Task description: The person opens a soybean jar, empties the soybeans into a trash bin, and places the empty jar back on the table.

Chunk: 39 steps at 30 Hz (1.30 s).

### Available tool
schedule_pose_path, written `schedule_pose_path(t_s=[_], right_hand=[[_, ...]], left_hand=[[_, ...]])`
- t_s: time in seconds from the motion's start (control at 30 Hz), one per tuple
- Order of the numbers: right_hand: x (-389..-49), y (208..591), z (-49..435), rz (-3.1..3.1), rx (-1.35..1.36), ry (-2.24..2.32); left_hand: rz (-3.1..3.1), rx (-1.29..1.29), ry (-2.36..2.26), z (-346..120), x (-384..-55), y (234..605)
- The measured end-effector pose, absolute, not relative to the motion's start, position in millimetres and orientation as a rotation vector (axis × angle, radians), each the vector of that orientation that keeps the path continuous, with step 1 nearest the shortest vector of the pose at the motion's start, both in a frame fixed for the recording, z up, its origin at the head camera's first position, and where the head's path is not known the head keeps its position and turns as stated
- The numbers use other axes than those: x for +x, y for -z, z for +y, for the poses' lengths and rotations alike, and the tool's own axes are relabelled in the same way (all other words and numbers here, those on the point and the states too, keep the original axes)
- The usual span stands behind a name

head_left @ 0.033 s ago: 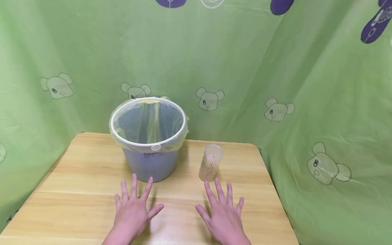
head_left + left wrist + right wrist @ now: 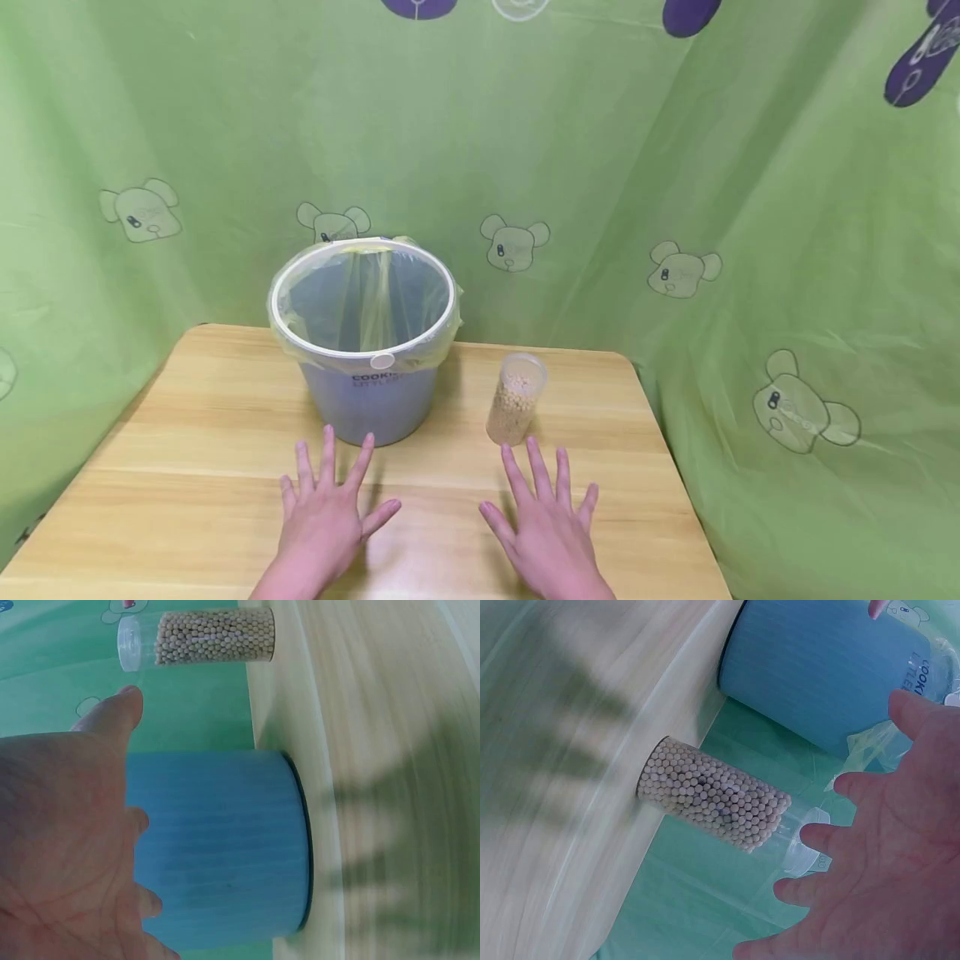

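A blue-grey bucket (image 2: 367, 400) with a white rim stands upright at the back left of the table, lined with a thin yellowish bag (image 2: 375, 300). To its right a clear cylindrical jar (image 2: 516, 400) stands upright, most of it filled with small round beige pellets (image 2: 712, 795). My left hand (image 2: 322, 525) hovers palm down over the table in front of the bucket, fingers spread, holding nothing. My right hand (image 2: 551, 533) is likewise spread above the table, just in front of the jar. In the right wrist view the jar has a clear lid or rim (image 2: 808, 840).
The wooden table (image 2: 195, 433) has rounded far corners. A green cloth (image 2: 585, 150) printed with mouse heads hangs behind it and along both sides. Close to the cloth, the bucket stands near the table's far edge.
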State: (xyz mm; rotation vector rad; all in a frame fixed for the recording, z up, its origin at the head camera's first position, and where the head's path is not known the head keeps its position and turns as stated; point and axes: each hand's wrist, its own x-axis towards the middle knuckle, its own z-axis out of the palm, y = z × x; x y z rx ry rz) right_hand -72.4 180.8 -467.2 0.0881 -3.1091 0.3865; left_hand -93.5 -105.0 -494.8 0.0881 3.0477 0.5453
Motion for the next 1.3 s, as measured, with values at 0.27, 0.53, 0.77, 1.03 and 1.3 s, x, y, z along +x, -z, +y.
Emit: schedule_pose_path(t_s=[0.27, 0.53, 0.77, 1.03, 1.3], right_hand=[[-86.9, 474.2, 195.2, -3.023, 0.022, -0.581], [-137.3, 500.7, 231.1, -2.892, -0.2, -1.242], [-196.2, 530.7, 230.8, -2.629, -0.292, -1.832], [-223.1, 549.7, 218.9, -2.601, -0.294, -1.674], [-187.8, 530.3, 211.9, -2.686, -0.213, -1.625]], left_hand=[[3.045, 0.112, -0.55, -103.0, -86.0, 485.2], [3.118, 0.145, -0.573, -109.0, -79.2, 482.8], [3.247, 0.245, -0.737, -111.6, -81.5, 482.6], [3.501, 0.536, -1.138, -108.7, -88.3, 493.6], [3.479, 0.672, -1.266, -105.0, -96.1, 485.0]])
